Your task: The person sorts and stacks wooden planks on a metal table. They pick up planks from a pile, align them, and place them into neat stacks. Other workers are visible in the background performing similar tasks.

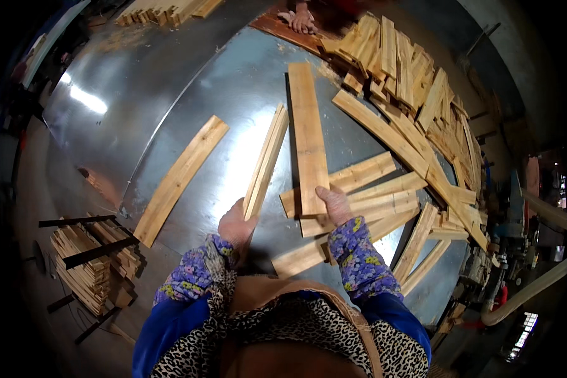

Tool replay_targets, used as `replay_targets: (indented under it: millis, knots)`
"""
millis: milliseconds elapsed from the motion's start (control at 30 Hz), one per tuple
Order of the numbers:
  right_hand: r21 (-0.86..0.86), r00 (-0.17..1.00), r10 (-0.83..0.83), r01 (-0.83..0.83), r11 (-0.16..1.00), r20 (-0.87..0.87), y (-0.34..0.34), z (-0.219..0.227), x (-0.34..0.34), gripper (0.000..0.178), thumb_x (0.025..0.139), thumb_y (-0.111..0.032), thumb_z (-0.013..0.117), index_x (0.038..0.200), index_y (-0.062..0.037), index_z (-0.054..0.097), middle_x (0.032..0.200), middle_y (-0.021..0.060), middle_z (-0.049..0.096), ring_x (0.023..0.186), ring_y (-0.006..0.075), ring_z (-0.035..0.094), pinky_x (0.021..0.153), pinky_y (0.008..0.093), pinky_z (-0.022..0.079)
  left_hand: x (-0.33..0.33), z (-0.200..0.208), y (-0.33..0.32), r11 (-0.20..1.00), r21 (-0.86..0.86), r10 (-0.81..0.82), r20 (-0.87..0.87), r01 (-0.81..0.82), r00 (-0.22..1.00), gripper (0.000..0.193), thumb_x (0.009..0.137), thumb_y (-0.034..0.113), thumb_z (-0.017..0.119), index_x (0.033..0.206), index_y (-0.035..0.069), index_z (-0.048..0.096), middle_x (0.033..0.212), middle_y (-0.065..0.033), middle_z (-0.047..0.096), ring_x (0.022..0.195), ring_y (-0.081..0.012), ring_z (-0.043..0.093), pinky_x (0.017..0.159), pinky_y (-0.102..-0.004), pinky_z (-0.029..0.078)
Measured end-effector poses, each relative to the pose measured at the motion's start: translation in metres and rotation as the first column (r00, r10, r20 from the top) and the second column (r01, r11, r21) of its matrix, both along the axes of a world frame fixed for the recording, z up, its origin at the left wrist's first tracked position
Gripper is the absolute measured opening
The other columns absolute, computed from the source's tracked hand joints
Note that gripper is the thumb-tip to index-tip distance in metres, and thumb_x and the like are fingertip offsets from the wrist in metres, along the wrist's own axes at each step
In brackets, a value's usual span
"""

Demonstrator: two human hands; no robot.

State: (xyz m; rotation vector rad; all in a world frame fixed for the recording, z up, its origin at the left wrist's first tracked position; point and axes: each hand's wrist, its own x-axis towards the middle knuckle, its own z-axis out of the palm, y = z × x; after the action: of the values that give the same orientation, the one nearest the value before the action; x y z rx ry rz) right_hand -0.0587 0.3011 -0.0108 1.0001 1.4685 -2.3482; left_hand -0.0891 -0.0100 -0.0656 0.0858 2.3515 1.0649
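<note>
My left hand point(236, 225) is closed round the near end of some narrow wooden boards point(266, 160), held together and tilted up on edge. With my right hand point(335, 205) I grip the near end of a wider wooden board point(305, 135), thumb on its upper face. That board points away from me, its far end over the metal table point(233, 82). Under and beside my right hand several loose boards point(384, 205) lie crossed over one another. To the left of my left hand, a single board point(179, 183) rests on the table by itself.
A large heap of boards point(409, 69) fills the table's far right. Another person's hand point(302, 21) rests at the far edge. More boards point(164, 9) lie at the far left. Stacked slats point(82, 268) sit in a dark metal rack at the lower left. A hose point(529, 293) hangs at right.
</note>
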Motion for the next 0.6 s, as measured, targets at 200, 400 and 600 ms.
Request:
replay_targets:
  millis: [200, 400, 600]
  knots:
    - [0.349, 0.948, 0.248, -0.168, 0.922, -0.198, -0.028, -0.052, -0.135, 0.059, 0.108, -0.029, 0.069, 0.15, 0.0101, 0.061, 0.133, 0.0204, 0.077, 0.115, 0.0279, 0.078, 0.099, 0.044, 0.064, 0.004, -0.035, -0.026, 0.983, 0.178, 0.033, -0.002, -0.032, 0.999, 0.067, 0.098, 0.031, 0.076, 0.155, 0.001, 0.057, 0.13, -0.0251, 0.076, 0.122, -0.0373, 0.075, 0.107, -0.0442, 0.058]
    - [0.603, 0.89, 0.317, -0.06, 0.795, -0.329, -0.031, 0.028, -0.359, 0.093, 0.102, -0.05, 0.076, 0.173, -0.0022, 0.04, 0.145, 0.0204, 0.071, 0.131, 0.0302, 0.071, 0.109, 0.0427, 0.057, 0.015, -0.001, -0.013, 0.892, 0.408, 0.188, 0.056, -0.194, 0.981, 0.059, 0.101, 0.015, 0.074, 0.155, 0.001, 0.056, 0.132, -0.0222, 0.076, 0.122, -0.0366, 0.075, 0.107, -0.0454, 0.059]
    - [0.905, 0.85, 0.346, -0.425, 0.001, 0.398, 0.115, -0.025, -0.268, 0.098, 0.093, -0.048, 0.08, 0.173, -0.008, 0.04, 0.151, 0.0285, 0.067, 0.145, 0.0426, 0.062, 0.12, 0.0526, 0.051, 0.007, -0.012, -0.012, 0.934, 0.215, 0.214, 0.298, -0.284, 0.93, 0.064, 0.098, 0.012, 0.074, 0.156, -0.001, 0.053, 0.127, -0.02, 0.076, 0.113, -0.031, 0.075, 0.101, -0.042, 0.06]
